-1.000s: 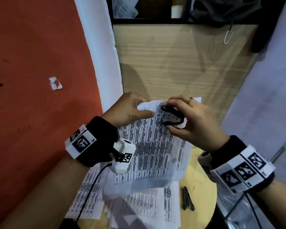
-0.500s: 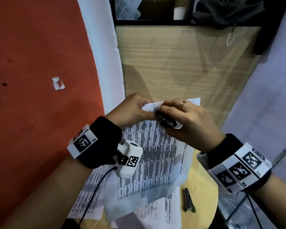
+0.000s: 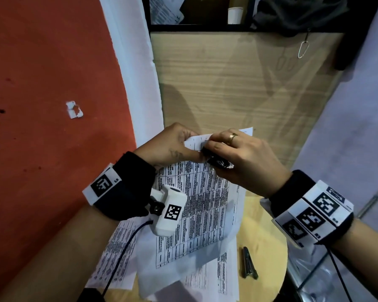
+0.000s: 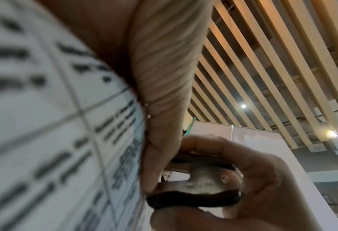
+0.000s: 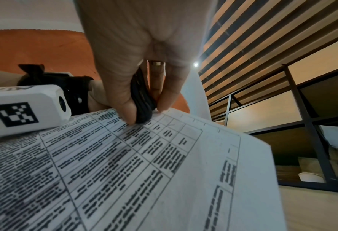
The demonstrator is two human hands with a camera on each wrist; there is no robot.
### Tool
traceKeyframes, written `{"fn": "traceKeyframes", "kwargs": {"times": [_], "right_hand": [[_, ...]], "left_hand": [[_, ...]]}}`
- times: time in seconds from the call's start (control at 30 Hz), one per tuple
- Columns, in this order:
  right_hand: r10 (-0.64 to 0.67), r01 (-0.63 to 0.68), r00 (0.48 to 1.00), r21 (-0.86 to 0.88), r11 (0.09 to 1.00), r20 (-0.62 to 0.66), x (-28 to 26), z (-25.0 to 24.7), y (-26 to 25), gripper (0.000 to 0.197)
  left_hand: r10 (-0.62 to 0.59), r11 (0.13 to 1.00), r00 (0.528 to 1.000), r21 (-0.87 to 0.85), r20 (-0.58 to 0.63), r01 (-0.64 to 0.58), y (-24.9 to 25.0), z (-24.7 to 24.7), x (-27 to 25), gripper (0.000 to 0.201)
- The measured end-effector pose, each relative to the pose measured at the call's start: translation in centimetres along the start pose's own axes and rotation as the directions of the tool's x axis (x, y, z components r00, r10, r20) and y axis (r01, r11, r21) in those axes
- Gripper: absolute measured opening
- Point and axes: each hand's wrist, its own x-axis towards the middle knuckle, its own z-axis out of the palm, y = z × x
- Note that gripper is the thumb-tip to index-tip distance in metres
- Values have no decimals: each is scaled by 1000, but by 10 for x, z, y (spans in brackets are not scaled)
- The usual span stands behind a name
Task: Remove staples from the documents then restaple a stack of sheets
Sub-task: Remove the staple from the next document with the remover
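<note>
As before, both hands apparently closer at document corner.

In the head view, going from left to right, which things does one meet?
Torn white scrap on the red wall → left hand → black staple remover → right hand → metal clip hanging at upper right.

A: The head view is dim and fairly sharp, with soft shadows falling across the wooden panel, and straight edges bow toward the borders.

B: In the wrist views small ceiling lamps glare as bright spots between the slats. The printed sheet close to the left wrist lens is badly out of focus; the right wrist view keeps its text crisper.
</note>
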Motion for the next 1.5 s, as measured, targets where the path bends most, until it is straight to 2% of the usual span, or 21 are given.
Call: {"fn": "traceKeyframes", "kwargs": {"times": [0.3, 0.57, 0.7, 0.8, 0.93, 1.0, 1.1, 1.17, 1.23, 1.4, 1.5], "right_hand": [[-100, 100, 995, -3, 995, -1, 4, 5, 6, 29], [-112, 111, 994, 104, 988, -1, 4, 13, 13, 29], [-27, 38, 997, 144, 989, -77, 2, 13, 16, 24], [55, -27, 990, 210, 977, -130, -1, 14, 15, 25], [169, -96, 974, 406, 909, -149, -4, 11, 16, 26], [235, -143, 963, 495, 857, -129, -5, 10, 16, 29], [292, -184, 950, 567, 803, -106, -7, 11, 17, 32], [317, -197, 943, 599, 776, -101, -8, 13, 15, 33], [347, -208, 932, 629, 749, -105, -8, 13, 13, 33], [418, -251, 896, 606, 755, -149, -8, 14, 15, 32], [406, -304, 906, 488, 818, -117, -17, 26, 17, 28]], "left_hand": [[-23, 1000, 999, 8, 25, 22, -3, -3, 4, 14], [-29, 999, 997, -11, 64, 30, -14, -5, 6, 24], [-20, 991, 998, -134, 62, 28, -12, -3, 3, 11], [13, 990, 999, -139, 43, -7, -13, -1, 5, 21], [27, 991, 999, -132, -33, -31, -14, -2, 8, 12], [51, 991, 998, -122, -25, -54, -13, -2, 7, 4], [74, 991, 997, -107, -28, -77, -14, -2, 4, 4], [84, 993, 994, -76, -64, -89, -17, -1, 4, 11], [96, 995, 988, -13, -118, -98, -19, 0, 5, 5], [169, 975, 945, 185, -279, -120, -35, -2, 10, 37], [166, 964, 931, 255, -326, -83, -40, -5, 11, 24]]}}
